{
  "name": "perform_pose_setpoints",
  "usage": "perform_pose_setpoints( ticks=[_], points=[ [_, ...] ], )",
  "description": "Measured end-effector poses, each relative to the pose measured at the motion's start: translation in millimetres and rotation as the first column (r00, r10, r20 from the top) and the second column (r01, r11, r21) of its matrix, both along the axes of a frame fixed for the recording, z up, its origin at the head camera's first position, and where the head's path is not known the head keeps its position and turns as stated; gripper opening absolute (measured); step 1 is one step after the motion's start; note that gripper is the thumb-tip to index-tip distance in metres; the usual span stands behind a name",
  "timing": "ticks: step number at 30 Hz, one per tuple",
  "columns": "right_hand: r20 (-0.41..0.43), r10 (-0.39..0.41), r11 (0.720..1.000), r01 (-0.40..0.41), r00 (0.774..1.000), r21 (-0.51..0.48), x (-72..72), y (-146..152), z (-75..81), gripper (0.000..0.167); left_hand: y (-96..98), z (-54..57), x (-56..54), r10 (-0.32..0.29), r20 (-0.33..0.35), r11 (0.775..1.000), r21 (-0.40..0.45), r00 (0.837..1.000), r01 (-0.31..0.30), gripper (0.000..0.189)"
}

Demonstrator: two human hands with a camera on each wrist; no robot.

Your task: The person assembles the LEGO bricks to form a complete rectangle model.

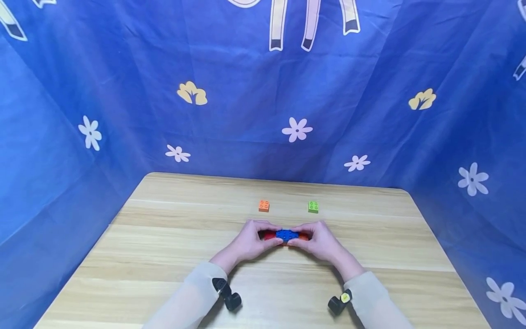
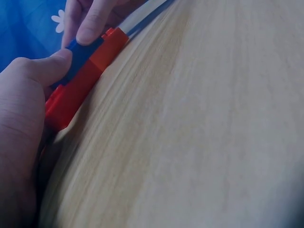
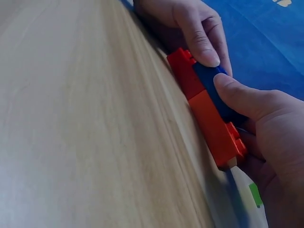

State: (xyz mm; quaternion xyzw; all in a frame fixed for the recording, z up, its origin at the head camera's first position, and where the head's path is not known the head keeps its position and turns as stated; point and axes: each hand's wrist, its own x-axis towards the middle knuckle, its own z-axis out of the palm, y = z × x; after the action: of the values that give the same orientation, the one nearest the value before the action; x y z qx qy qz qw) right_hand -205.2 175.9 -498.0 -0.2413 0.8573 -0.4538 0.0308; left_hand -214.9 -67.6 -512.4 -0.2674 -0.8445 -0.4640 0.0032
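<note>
A blue toy building brick (image 1: 286, 235) lies across the tops of a red brick (image 3: 184, 75) and an orange brick (image 3: 211, 127), which sit end to end on the table. My left hand (image 1: 251, 239) pinches the blue brick between thumb and fingers from the left, above the red one. From the right, my right hand (image 1: 322, 240) pinches the same blue brick, over the orange one. Both thumbs press its near side, their tips close together. Fingers on the far side are partly hidden in the wrist views.
Farther back on the wooden table (image 1: 185, 214) are a small orange brick (image 1: 264, 206) at left and a green brick (image 1: 313, 207) at right. A blue patterned cloth (image 1: 246, 114) hangs behind the table and along its sides.
</note>
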Motion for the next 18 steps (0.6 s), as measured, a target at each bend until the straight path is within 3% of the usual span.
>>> perform_pose_setpoints(
  ticks=[11,18],
  points=[
    [-0.020,0.038,0.999,-0.038,0.999,-0.039,-3.8,8,0.0,0.038,-0.5,-3.0,-0.4,-0.009,-0.013,1.000,0.025,1.000,0.009,0.033],
    [-0.002,-0.043,0.989,0.042,0.999,-0.140,-16.2,28,6.5,0.043,-0.7,-3.5,0.3,-0.001,0.005,1.000,0.013,1.000,0.000,0.038]
  ],
)
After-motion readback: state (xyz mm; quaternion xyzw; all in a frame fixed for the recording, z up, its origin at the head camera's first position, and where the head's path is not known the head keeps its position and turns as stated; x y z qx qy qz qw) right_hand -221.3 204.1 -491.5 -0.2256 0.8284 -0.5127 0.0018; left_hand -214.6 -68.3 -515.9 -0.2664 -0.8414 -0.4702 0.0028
